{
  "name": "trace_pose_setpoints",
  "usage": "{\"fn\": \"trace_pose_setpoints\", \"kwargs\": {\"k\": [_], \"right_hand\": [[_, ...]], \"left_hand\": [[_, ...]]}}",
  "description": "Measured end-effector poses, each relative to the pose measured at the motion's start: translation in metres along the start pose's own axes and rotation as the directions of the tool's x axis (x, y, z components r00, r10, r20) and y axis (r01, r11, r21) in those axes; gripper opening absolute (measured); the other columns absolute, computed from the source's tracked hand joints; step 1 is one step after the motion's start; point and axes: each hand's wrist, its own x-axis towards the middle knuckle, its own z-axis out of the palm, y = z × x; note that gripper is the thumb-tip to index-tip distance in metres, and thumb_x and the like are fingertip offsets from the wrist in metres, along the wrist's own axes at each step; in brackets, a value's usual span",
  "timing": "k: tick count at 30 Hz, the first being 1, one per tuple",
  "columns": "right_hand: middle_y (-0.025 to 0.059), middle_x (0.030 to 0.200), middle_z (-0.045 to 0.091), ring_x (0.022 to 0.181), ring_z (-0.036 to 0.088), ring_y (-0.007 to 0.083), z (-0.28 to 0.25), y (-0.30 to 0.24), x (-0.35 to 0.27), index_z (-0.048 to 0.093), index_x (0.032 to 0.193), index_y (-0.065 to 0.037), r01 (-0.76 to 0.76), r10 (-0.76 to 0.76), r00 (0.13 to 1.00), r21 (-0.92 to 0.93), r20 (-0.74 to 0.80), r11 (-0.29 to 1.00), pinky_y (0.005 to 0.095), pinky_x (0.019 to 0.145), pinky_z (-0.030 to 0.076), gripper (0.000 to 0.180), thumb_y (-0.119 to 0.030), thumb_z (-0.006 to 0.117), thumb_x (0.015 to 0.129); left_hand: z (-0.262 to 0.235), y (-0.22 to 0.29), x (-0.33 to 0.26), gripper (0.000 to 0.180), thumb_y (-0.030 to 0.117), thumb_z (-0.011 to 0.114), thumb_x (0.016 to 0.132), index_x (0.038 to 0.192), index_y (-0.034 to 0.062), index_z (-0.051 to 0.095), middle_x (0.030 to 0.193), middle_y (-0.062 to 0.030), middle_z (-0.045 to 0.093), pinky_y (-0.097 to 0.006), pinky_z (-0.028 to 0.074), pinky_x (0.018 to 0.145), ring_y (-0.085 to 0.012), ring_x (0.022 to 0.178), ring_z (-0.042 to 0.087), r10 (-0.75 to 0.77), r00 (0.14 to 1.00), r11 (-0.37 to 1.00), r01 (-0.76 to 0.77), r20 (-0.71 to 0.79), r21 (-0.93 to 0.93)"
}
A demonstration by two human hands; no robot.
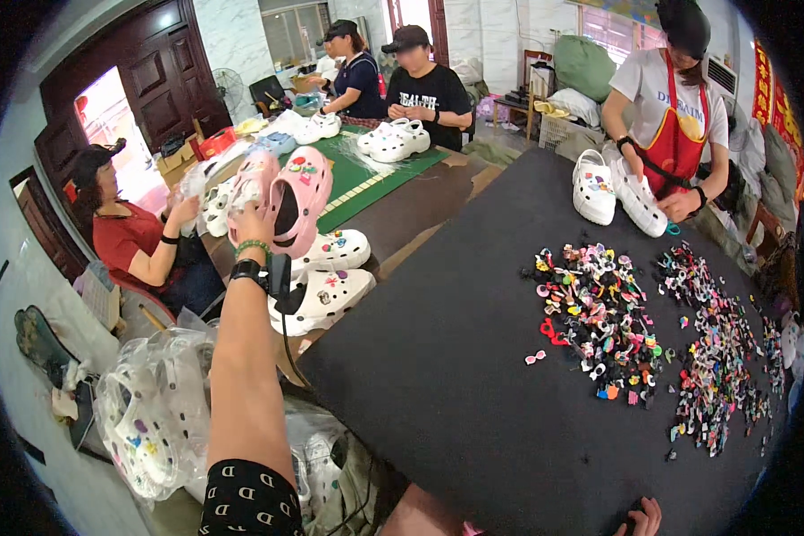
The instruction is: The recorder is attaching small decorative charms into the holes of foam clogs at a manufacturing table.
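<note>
My left hand [252, 221] is raised to the left of the black table [456, 375] and grips a pair of pink clogs [286, 192] decorated with small colourful charms. A green bead bracelet and a black watch sit on that wrist. Just below the pink clogs lie two white clogs [326, 281] with charms. My right hand [639, 518] shows only as fingertips at the lower edge, resting on the black table; I cannot see whether it holds anything. Two heaps of small colourful charms [598, 313] lie on the table's right half.
A person in a red apron [674, 134] handles white clogs [612, 188] at the far right. Three seated people work at a green mat [366, 174] with more white clogs. Clear plastic bags of clogs [152, 420] lie at lower left.
</note>
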Motion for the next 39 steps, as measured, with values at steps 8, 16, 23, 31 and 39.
{"fn": "trace_pose_setpoints", "kwargs": {"k": [8,16,23,31,39], "right_hand": [[0.0221,0.129,0.052,0.119,0.048,0.0439,-0.004,-0.005,0.005,0.058,0.109,0.001,-0.005,0.005,1.0,-0.03,0.025,1.0,0.0502,0.103,0.039,0.022,-0.001,0.056,0.086],[0.0208,0.127,0.053,0.118,0.049,0.042,0.0,-0.001,0.001,0.058,0.109,0.0,0.025,-0.025,1.0,-0.007,0.0,1.0,0.0505,0.101,0.04,0.022,-0.001,0.058,0.086],[0.022,0.12,0.057,0.112,0.053,0.0404,0.001,0.003,-0.002,0.059,0.107,0.001,0.134,-0.133,0.989,0.002,-0.067,0.991,0.0489,0.098,0.042,0.019,-0.004,0.057,0.089],[0.0212,0.117,0.061,0.111,0.056,0.039,0.004,0.01,-0.012,0.062,0.105,0.001,0.171,-0.167,0.976,0.013,-0.137,0.985,0.0484,0.097,0.044,0.019,-0.012,0.056,0.093],[0.0212,0.118,0.061,0.11,0.057,0.0379,0.002,0.014,-0.017,0.062,0.107,0.002,0.21,-0.209,0.961,-0.016,-0.181,0.978,0.0473,0.097,0.045,0.019,-0.009,0.057,0.092]], "left_hand": [[0.048,0.032,-0.053,0.057,0.046,0.057,0.087,0.132,0.0097,0.055,0.133,-0.0286,0.05,-0.05,0.04,0.103,-0.0412,0.125,0.047,-0.112,0.873,0.993,0.111,0.474,0.031],[0.047,0.013,-0.109,0.05,0.032,0.066,0.083,0.123,0.0041,0.061,0.112,-0.0263,0.063,-0.048,0.047,0.095,-0.0416,0.107,0.059,-0.064,0.936,0.998,0.062,0.345,0.016],[-0.02,0.064,-0.201,0.036,0.024,0.065,0.083,0.113,0.0044,0.066,0.122,-0.0268,0.058,-0.046,0.047,0.093,-0.0418,0.107,0.058,0.095,0.953,0.987,-0.052,0.287,-0.154],[-0.172,0.037,-0.238,0.035,0.034,0.063,0.082,0.112,0.0168,0.069,0.137,-0.0136,0.052,-0.072,0.018,0.106,-0.0386,0.139,0.031,0.138,0.965,0.864,-0.227,0.224,0.449],[-0.344,-0.113,-0.219,0.093,0.072,0.067,0.066,0.142,0.0261,0.042,0.146,-0.0202,0.04,-0.071,0.026,0.103,-0.0413,0.136,0.035,-0.57,0.809,0.458,0.458,-0.143,0.762]]}}
